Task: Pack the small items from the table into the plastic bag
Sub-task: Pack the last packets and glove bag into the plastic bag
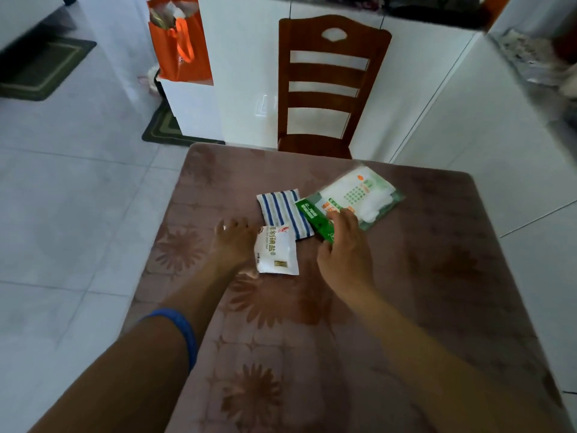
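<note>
On the floral tablecloth (pixel 437 276) lies a white salt packet (pixel 278 254). My left hand (pixel 232 243) grips its left edge, thumb under the lower corner. A blue-and-white striped packet (pixel 282 214) lies just behind it, touching it. To the right, my right hand (pixel 345 248) closes on the near end of a green packet (pixel 312 215). That packet overlaps the see-through plastic bag (pixel 371 195), which has green print and something white inside. I cannot tell whether the green packet is in the bag's mouth or lying on top of it.
A brown wooden chair (pixel 331 76) stands at the table's far edge, against white cabinets. An orange shopping bag (pixel 178 45) sits on a low white unit at the back left. Tiled floor with dark green mats (pixel 40 67) lies to the left.
</note>
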